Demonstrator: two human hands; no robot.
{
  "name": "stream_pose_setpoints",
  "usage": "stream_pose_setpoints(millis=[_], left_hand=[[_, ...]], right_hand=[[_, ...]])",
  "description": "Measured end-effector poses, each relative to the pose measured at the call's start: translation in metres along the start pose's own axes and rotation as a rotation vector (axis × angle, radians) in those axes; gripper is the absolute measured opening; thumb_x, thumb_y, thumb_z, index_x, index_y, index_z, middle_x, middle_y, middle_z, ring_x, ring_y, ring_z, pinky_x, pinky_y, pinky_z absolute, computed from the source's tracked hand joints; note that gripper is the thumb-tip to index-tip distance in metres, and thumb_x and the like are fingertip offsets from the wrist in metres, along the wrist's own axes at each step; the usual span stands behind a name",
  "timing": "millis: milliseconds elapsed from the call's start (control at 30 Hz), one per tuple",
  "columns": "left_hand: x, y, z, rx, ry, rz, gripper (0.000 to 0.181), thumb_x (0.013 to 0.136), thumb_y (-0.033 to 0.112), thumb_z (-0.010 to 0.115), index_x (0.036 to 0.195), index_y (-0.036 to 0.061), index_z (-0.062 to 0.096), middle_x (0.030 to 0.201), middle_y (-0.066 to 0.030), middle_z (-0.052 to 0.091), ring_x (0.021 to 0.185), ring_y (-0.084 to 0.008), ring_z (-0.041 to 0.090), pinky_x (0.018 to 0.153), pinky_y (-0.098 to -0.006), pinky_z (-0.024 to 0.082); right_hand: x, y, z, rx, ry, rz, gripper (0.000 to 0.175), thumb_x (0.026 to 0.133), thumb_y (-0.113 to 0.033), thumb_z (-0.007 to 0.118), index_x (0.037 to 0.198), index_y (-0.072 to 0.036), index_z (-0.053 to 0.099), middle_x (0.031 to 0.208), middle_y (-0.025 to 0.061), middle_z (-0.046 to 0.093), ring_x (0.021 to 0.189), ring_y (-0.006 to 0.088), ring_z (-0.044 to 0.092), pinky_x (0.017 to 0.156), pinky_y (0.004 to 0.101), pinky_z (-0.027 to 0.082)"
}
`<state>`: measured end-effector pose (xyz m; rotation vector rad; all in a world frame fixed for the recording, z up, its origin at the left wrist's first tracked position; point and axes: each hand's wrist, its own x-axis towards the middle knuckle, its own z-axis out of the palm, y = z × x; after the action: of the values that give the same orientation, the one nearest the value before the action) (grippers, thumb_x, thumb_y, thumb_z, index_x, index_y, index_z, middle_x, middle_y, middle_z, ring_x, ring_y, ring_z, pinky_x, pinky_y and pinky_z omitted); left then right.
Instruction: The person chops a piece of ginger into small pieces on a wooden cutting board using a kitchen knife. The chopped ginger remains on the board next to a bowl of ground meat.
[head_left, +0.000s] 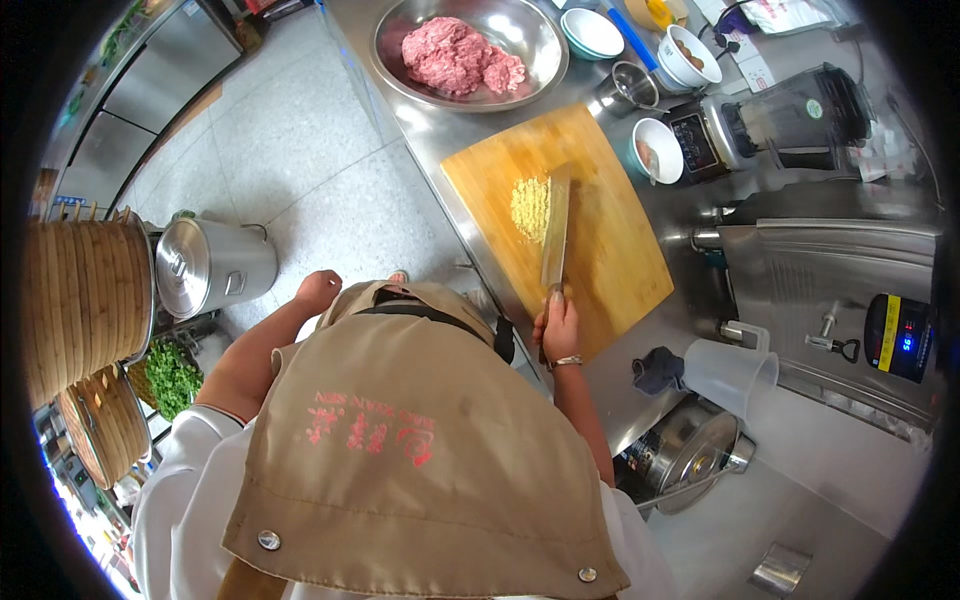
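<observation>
My right hand (561, 326) grips the handle of a Chinese cleaver (557, 225). Its broad blade lies along the right edge of a heap of finely chopped pale yellow food (531, 210), possibly ginger or garlic. Both rest on a wooden cutting board (607, 262) set at an angle on a steel worktop. My left hand (321, 289) hangs at my side over the floor, away from the board. Its fingers are curled in and nothing shows in them.
Beyond the board stands a steel bowl (390, 67) of minced meat (454, 56). To the right are a small bowl (660, 146), a blender (780, 120) and a plastic jug (724, 371). A lidded metal pot (217, 262) and stacked bamboo steamers (90, 300) stand at left.
</observation>
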<state>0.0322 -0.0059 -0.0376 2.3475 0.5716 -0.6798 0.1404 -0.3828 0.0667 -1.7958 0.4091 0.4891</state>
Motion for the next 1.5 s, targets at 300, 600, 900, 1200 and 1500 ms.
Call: stream_pose_setpoints(millis=[300, 600, 900, 1200, 1500], left_hand=[[0.007, -0.014, 0.009, -0.016, 0.018, 0.094, 0.021, 0.069, 0.022, 0.047, 0.078, 0.0063, 0.058, 0.077, -0.0141, 0.058, 0.074, -0.028, 0.055, 0.067, -0.0339, 0.043], [0.003, -0.011, 0.009, -0.014, 0.028, 0.063, 0.022, 0.069, 0.022, 0.046, 0.078, 0.0063, 0.058, 0.076, -0.0144, 0.058, 0.073, -0.0284, 0.055, 0.067, -0.034, 0.043], [0.001, -0.012, 0.006, 0.003, 0.005, 0.06, 0.022, 0.069, 0.022, 0.046, 0.079, 0.0058, 0.058, 0.076, -0.0149, 0.057, 0.073, -0.0289, 0.054, 0.067, -0.0346, 0.043], [0.003, -0.015, 0.005, -0.002, 0.038, 0.111, 0.021, 0.069, 0.021, 0.045, 0.079, 0.006, 0.057, 0.075, -0.0151, 0.057, 0.072, -0.0294, 0.054, 0.067, -0.0346, 0.042], [-0.001, -0.014, 0.005, 0.0, 0.019, 0.07, 0.021, 0.069, 0.021, 0.046, 0.08, 0.0068, 0.058, 0.077, -0.0138, 0.058, 0.072, -0.0279, 0.054, 0.067, -0.0341, 0.042]], right_hand=[[0.0, -0.004, 0.003, -0.066, -0.028, 0.024, 0.029, 0.082, -0.031, 0.036, 0.076, -0.004, 0.043, 0.046, 0.002, 0.042, 0.033, 0.0096, 0.038, 0.031, 0.0226, 0.03], [0.001, -0.003, 0.006, -0.07, -0.088, -0.004, 0.028, 0.083, -0.031, 0.035, 0.078, -0.004, 0.042, 0.047, 0.0016, 0.041, 0.033, 0.0093, 0.037, 0.03, 0.0222, 0.03], [0.002, -0.01, 0.01, -0.1, -0.083, 0.03, 0.03, 0.083, -0.032, 0.036, 0.076, -0.004, 0.043, 0.046, 0.0017, 0.041, 0.033, 0.0093, 0.037, 0.03, 0.0223, 0.03], [0.003, -0.015, 0.022, -0.022, -0.147, 0.036, 0.032, 0.082, -0.035, 0.037, 0.074, -0.005, 0.042, 0.046, 0.0012, 0.041, 0.032, 0.0098, 0.037, 0.031, 0.0229, 0.03], [0.01, -0.009, 0.005, -0.084, -0.073, 0.055, 0.032, 0.083, -0.034, 0.034, 0.079, -0.004, 0.042, 0.045, 0.0017, 0.041, 0.032, 0.0089, 0.036, 0.03, 0.0225, 0.03]])
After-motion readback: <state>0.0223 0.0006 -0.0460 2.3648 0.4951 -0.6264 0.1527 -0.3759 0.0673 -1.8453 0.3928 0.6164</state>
